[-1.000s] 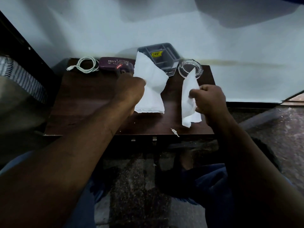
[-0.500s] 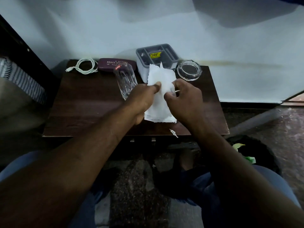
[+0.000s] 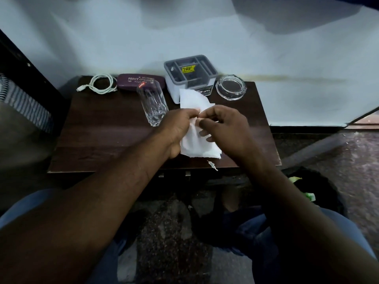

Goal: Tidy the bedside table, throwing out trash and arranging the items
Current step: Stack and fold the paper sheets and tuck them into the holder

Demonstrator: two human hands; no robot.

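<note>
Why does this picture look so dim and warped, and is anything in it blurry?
Head view: the wide-angle lens splays the table outward; light is dim, forearms near black, the white tissue brightest; soft shadows lie on the wall; lettering on the purple case reads clearly, so little blur.

Beyond the fingers (image 3: 213, 112) rises a pale wall (image 3: 184, 33) with 1 yellowish streak (image 3: 287, 79) (faint, running off to their right). Far to their left lies striped bedding (image 3: 26, 101) against a dark frame (image 3: 22, 62). Below them and to their right, a speckled floor (image 3: 174, 232) spreads, dim and gritty.
</note>
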